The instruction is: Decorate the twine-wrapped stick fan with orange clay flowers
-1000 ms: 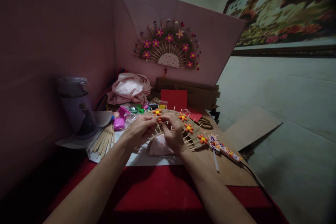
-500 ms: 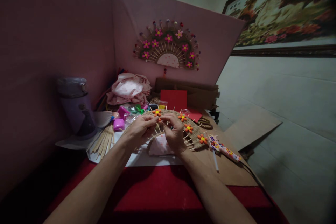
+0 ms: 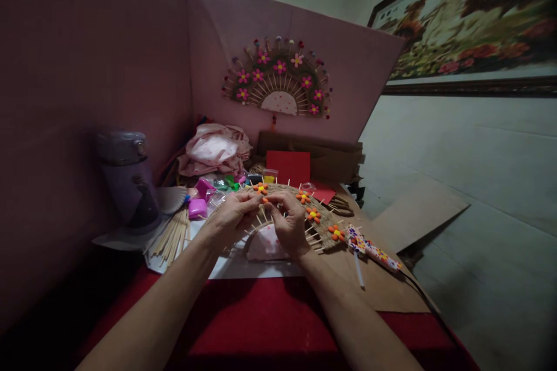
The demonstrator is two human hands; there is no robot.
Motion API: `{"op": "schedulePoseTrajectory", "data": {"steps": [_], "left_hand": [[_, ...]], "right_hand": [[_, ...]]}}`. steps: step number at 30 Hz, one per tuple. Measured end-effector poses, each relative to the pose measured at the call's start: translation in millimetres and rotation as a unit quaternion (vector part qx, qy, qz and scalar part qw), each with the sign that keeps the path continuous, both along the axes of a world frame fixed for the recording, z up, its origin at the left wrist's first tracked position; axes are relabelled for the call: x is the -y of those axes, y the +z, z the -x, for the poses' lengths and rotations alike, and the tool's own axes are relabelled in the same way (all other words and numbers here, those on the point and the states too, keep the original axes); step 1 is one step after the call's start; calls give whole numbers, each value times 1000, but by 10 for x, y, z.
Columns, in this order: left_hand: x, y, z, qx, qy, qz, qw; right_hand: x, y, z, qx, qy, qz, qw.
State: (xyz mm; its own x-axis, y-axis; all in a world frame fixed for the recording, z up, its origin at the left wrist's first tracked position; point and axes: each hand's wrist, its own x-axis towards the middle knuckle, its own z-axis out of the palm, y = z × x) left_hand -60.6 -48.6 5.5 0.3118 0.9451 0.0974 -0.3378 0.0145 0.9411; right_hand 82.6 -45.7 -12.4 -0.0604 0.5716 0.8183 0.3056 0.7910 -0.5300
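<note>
My left hand (image 3: 237,213) and my right hand (image 3: 288,221) meet fingertip to fingertip, both closed in a pinch. Between them shows a small orange clay piece (image 3: 265,200); its exact shape is mostly covered by my fingers. Under and behind the hands lies a half-round fan (image 3: 324,229) of twine and thin sticks, with a spotted fabric centre (image 3: 266,242). Orange clay flowers with yellow middles, such as this flower (image 3: 313,215), sit along its band. My hands hide the fan's left part.
A patterned glue gun (image 3: 374,254) with a cord lies at right on cardboard (image 3: 391,295). At left are a purple bottle (image 3: 129,185), loose sticks (image 3: 170,240) and a pink clay block (image 3: 197,208). Crumpled fabric (image 3: 215,148) and red paper (image 3: 288,167) lie behind; a finished-looking fan (image 3: 279,78) hangs above.
The whole view has shifted slightly, with things sitting a little lower now. Both hands stay pinched together at the same spot over the fan.
</note>
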Motion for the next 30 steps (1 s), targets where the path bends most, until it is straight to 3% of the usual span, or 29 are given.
{"op": "schedulePoseTrajectory", "data": {"steps": [6, 13, 19, 30], "left_hand": [[15, 22, -4, 14, -9, 4, 1000], [8, 29, -18, 23, -23, 1, 999], [13, 30, -7, 27, -42, -1, 999], [15, 25, -8, 36, -22, 6, 999]], "right_hand": [[-8, -6, 5, -19, 19, 21, 999], [-98, -75, 30, -121, 61, 123, 983], [-111, -59, 31, -139, 93, 150, 974], [-21, -28, 39, -84, 55, 80, 992]]}}
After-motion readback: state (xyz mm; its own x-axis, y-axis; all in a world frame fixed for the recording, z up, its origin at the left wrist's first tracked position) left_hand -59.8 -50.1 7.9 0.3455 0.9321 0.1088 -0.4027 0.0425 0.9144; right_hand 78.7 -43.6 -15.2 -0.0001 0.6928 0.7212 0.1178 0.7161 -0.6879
